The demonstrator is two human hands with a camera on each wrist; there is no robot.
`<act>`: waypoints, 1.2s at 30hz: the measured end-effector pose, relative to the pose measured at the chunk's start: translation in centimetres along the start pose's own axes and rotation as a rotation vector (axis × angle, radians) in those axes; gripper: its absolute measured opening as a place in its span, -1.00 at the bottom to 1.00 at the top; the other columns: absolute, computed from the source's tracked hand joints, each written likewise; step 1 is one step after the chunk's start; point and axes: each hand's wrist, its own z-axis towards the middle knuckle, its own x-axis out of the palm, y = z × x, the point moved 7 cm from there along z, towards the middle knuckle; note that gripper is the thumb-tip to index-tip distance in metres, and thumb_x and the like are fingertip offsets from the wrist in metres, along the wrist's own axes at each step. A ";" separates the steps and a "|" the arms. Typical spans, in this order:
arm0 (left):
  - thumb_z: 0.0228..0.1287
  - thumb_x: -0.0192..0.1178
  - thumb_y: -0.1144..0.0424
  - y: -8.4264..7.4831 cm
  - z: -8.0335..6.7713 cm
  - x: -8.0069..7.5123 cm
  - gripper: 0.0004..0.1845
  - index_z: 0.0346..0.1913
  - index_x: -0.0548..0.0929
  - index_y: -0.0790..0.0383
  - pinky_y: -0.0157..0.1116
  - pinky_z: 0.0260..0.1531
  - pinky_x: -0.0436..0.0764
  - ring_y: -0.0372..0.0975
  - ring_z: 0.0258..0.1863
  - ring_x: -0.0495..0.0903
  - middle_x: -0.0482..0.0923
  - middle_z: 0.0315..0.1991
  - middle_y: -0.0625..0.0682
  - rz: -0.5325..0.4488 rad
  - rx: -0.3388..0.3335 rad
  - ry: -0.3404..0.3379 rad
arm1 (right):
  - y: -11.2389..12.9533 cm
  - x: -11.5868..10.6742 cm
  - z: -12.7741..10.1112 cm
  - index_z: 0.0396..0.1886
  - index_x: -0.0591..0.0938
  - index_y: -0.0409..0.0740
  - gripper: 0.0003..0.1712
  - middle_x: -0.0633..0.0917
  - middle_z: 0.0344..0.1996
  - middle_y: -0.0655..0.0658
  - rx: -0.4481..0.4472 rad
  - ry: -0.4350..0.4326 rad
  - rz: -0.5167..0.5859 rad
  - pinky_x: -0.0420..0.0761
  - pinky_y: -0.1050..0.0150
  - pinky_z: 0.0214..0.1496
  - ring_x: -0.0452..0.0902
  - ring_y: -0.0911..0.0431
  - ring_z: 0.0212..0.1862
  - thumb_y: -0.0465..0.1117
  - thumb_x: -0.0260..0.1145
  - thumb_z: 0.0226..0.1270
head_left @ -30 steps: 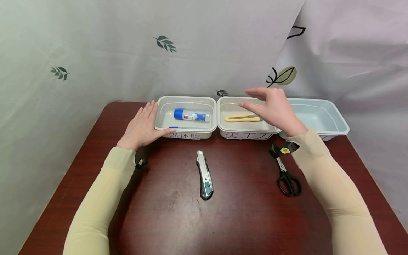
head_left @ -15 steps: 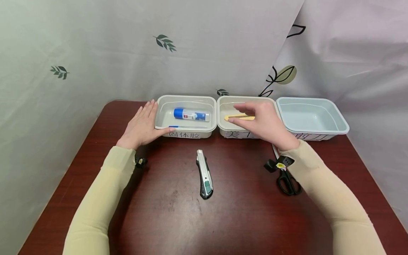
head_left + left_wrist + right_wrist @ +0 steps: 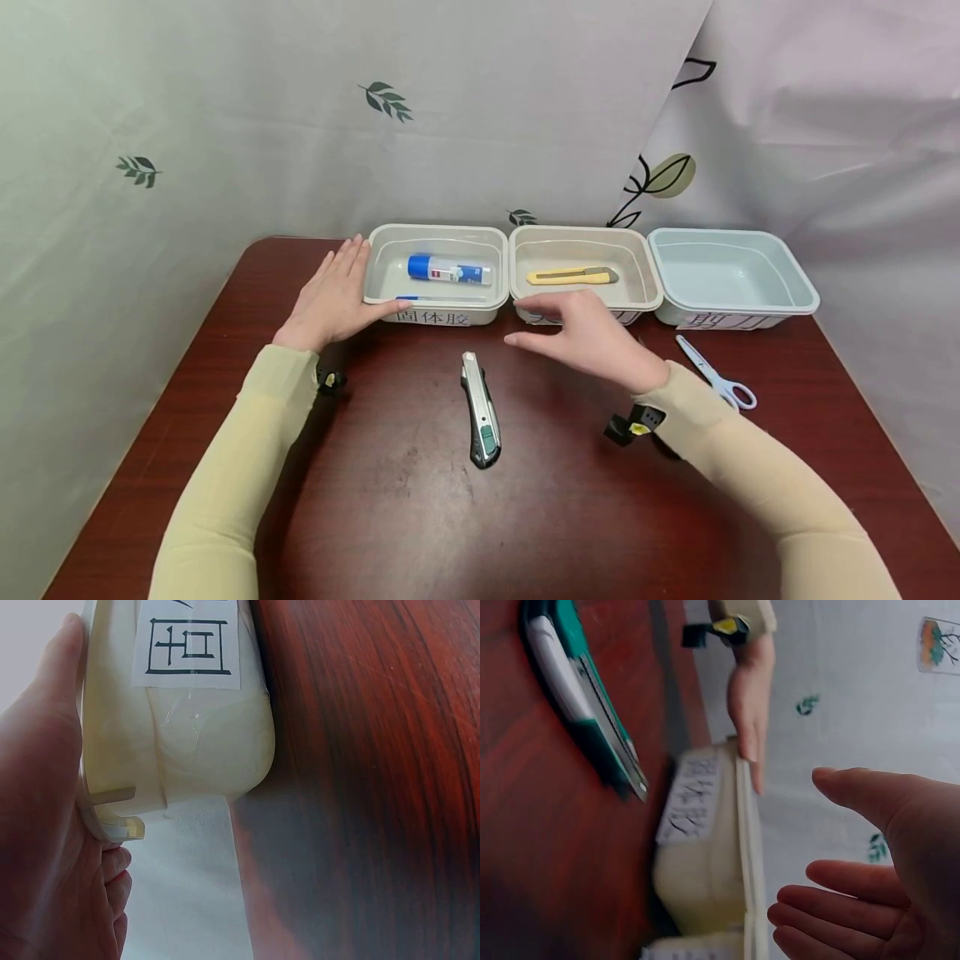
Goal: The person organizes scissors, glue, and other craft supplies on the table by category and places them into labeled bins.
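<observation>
Left hand (image 3: 330,300) lies flat against the glue tray (image 3: 438,312), steadying it. Right hand (image 3: 592,342), grip apart and empty, hovers beside the knife (image 3: 480,408) on the tabletop (image 3: 420,500).

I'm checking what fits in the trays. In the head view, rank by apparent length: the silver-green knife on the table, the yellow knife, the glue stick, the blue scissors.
1. Silver-green knife, longest, though it lies nearest the camera.
2-4. Yellow knife, blue scissors and glue stick look too alike in length to rank.
</observation>
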 end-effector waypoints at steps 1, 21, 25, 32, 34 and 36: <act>0.18 0.03 -0.59 0.0 0.0 0.0 0.33 0.61 -0.14 0.42 -0.02 0.53 -0.23 0.07 0.60 -0.20 -0.18 0.61 0.32 -0.001 -0.001 0.002 | 0.1 0.4 -0.1 0.13 0.74 -0.14 -0.41 0.76 0.01 -0.05 -0.005 0.011 0.004 0.58 0.18 0.19 0.64 0.18 0.11 0.12 0.54 0.22; 0.17 0.05 -0.59 -0.1 0.0 0.0 0.34 0.61 -0.14 0.43 -0.05 0.53 -0.26 0.07 0.60 -0.21 -0.18 0.61 0.32 -0.003 -0.002 0.002 | 0.5 8.5 -3.7 0.10 0.74 -0.19 -0.30 0.78 -0.04 -0.03 0.024 0.161 0.073 0.64 0.23 0.06 0.68 0.19 0.02 0.17 0.62 0.08; 0.18 0.05 -0.59 -0.1 -0.1 -0.1 0.33 0.61 -0.15 0.42 -0.06 0.53 -0.27 0.06 0.60 -0.21 -0.19 0.62 0.31 -0.002 -0.003 0.004 | 0.9 9.1 -4.2 0.10 0.74 -0.18 -0.31 0.78 -0.06 0.00 -0.005 0.159 0.069 0.66 0.24 0.02 0.69 0.21 -0.03 0.14 0.63 0.07; 0.19 0.04 -0.58 -0.1 -0.1 -0.1 0.33 0.60 -0.15 0.45 -0.04 0.53 -0.26 0.08 0.59 -0.20 -0.19 0.61 0.33 0.000 0.002 0.008 | 1.5 9.9 -4.4 0.13 0.72 -0.17 -0.29 0.77 -0.08 0.02 -0.035 0.156 0.043 0.67 0.26 -0.06 0.67 0.25 -0.12 0.14 0.63 0.07; 0.20 0.04 -0.58 -0.1 -0.1 -0.1 0.33 0.60 -0.15 0.45 -0.03 0.53 -0.26 0.09 0.59 -0.20 -0.19 0.61 0.34 -0.002 0.003 0.009 | 1.7 10.0 -4.4 0.14 0.72 -0.19 -0.28 0.77 -0.07 -0.01 -0.039 0.155 0.046 0.67 0.25 -0.07 0.67 0.23 -0.12 0.13 0.64 0.06; 0.19 0.04 -0.58 -0.1 -0.1 -0.1 0.33 0.60 -0.15 0.44 -0.03 0.53 -0.26 0.08 0.59 -0.20 -0.19 0.61 0.34 -0.004 0.001 0.009 | 1.9 10.1 -4.4 0.17 0.70 -0.19 -0.26 0.76 -0.05 -0.03 -0.040 0.161 0.041 0.66 0.25 -0.05 0.67 0.21 -0.09 0.11 0.65 0.05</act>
